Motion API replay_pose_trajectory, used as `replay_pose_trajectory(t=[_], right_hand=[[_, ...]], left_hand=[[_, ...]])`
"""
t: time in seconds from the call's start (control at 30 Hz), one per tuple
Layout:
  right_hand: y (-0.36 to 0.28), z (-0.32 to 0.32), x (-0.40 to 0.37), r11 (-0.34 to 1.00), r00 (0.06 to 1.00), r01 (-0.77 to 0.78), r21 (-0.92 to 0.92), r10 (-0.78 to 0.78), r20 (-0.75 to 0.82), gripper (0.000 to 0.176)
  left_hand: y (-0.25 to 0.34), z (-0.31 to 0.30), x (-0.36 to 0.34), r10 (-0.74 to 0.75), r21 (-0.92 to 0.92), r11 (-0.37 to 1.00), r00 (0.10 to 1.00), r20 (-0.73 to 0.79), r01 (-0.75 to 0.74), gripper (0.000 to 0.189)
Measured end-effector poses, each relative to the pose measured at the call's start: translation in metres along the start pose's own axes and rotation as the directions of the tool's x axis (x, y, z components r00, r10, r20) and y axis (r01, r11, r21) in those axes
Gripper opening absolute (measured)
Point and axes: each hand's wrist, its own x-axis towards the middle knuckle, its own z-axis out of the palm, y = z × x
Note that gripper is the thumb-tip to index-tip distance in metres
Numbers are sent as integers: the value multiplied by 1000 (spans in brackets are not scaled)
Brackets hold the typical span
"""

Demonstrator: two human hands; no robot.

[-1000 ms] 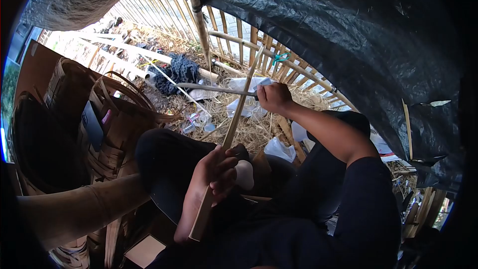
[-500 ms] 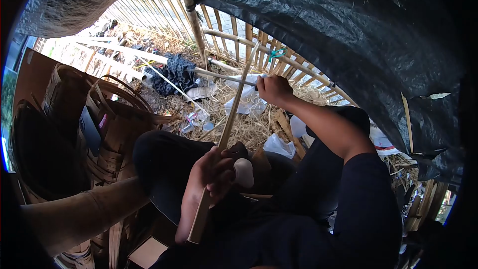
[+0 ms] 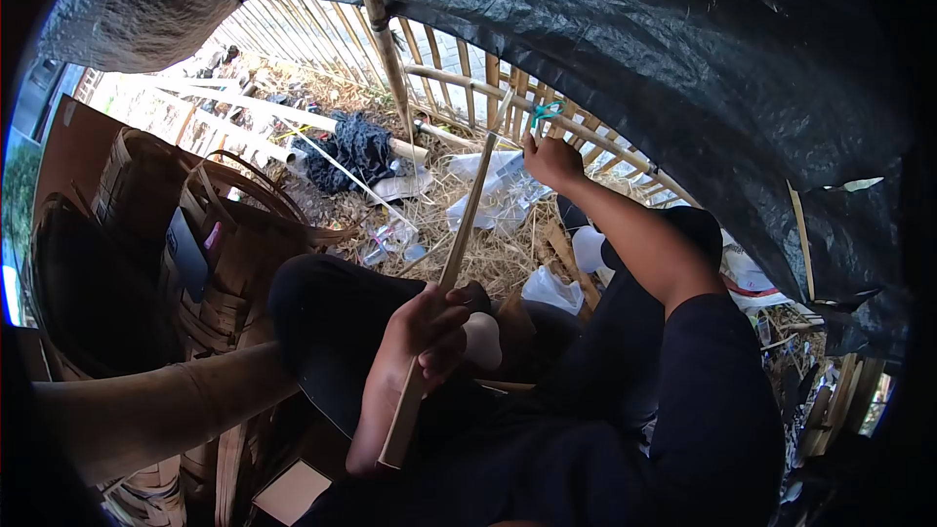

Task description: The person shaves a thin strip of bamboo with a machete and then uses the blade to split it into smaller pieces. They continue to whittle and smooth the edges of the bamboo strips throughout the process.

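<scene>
Bamboo strip [image 3: 467, 215] rests clamped in left fingers [image 3: 441, 320] over straw ground [image 3: 508, 256] under black tarp [image 3: 634, 39]; right fingers [image 3: 547, 151] unclear.

One long pale split-bamboo strip [image 3: 459, 234] is counted, and two bare hands are counted: one left hand [image 3: 429, 332] and one right hand [image 3: 551, 158]. Three brown woven bamboo baskets [image 3: 132, 176] are seen at the left, and one flat dark rectangular object [image 3: 185, 252] is seen among them. One crumpled dark-blue cloth heap [image 3: 356, 146], one black plastic tarpaulin [image 3: 634, 59], one slatted bamboo fence [image 3: 468, 68] and one teal tie [image 3: 545, 113] are counted. At least three white plastic bags [image 3: 503, 190] can be made out.
</scene>
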Motion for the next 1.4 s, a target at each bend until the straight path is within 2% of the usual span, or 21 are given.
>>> replay_pose_trajectory(t=[0.03, 0.07, 0.1, 0.13, 0.17, 0.3, 0.33, 0.4, 0.47, 0.5, 0.57, 0.6, 0.67, 0.7, 0.77, 0.9, 0.97, 1.03, 1.2, 1.33, 1.4], right_hand=[[-7, -6, -3, 1000, 1000, 3, 1, -3, -6, 65], [-17, -9, -8, 940, 959, -254, 228, 213, 189, 66], [-25, -13, -15, 768, 838, -514, 383, 352, 417, 69], [-29, -12, -20, 586, 797, -587, 558, 295, 527, 70], [-35, -11, -24, 437, 766, -637, 635, 273, 581, 67], [-61, -17, -37, 291, 687, -724, 626, 212, 695, 64], [-59, -3, -34, 236, 719, -694, 680, 166, 675, 62], [-60, 12, -24, 297, 728, -678, 672, 146, 670, 51], [-70, 7, -29, 318, 743, -661, 680, 149, 652, 45], [-77, 4, -32, 366, 756, -647, 668, 201, 623, 37], [-88, -1, -38, 423, 770, -631, 650, 243, 590, 30], [-92, -1, -40, 381, 796, -603, 701, 220, 564, 25], [-97, -1, -45, 313, 812, -583, 750, 188, 553, 20], [-100, -1, -46, 315, 810, -585, 747, 180, 558, 20], [-105, -3, -49, 231, 782, -624, 747, 195, 593, 19], [-105, -12, -50, 270, 827, -562, 782, 156, 541, 19], [-101, -5, -40, 200, 803, -596, 778, 162, 574, 22], [-100, -3, -35, 193, 820, -572, 797, 159, 550, 18], [-102, -2, -26, 174, 830, -557, 812, 122, 544, 18], [-113, -1, -34, 186, 823, -568, 802, 166, 544, 19], [-123, -3, -49, 226, 816, -577, 785, 208, 540, 19]], left_hand=[[1, -1, 0, 0, -40, 999, 999, 46, 2, 27], [1, -1, -1, 1, -80, 997, 996, 89, 6, 28], [0, 0, -5, 3, -74, 997, 996, 90, 4, 28], [-2, 0, -10, 2, -64, 998, 993, 118, 5, 28], [-3, 2, -14, 2, -53, 999, 989, 148, 6, 28], [-13, 8, -33, -10, -40, 999, 987, 163, 17, 29], [-16, 2, -34, -53, -13, 998, 992, 117, 55, 29], [-16, -4, -38, -90, 17, 996, 994, 65, 89, 30], [-17, -8, -44, -139, 188, 973, 990, 26, 132, 31], [-16, -10, -47, -132, 183, 975, 991, 29, 124, 31], [-16, -12, -52, -86, 622, 775, 994, -67, 109, 32], [-18, -13, -53, -77, 620, 778, 995, -65, 101, 32], [-23, -19, -55, -83, 831, 506, 973, -218, 229, 36], [-24, -23, -56, -76, 828, 511, 972, -222, 229, 36], [-21, -28, -56, -111, 902, 346, 966, -235, 259, 38], [-9, -4, -59, -109, 900, 273, 940, -322, 340, 33], [-2, 9, -58, -41, 935, 67, 938, -345, 347, 25], [0, 21, -59, 2, 928, 101, 933, -360, 358, 20], [3, 33, -60, 129, 915, -43, 910, -394, 402, 21], [6, 16, -67, 75, 938, 10, 935, -346, 346, 17], [4, 8, -70, 106, 862, -225, 891, -441, 453, 14]])
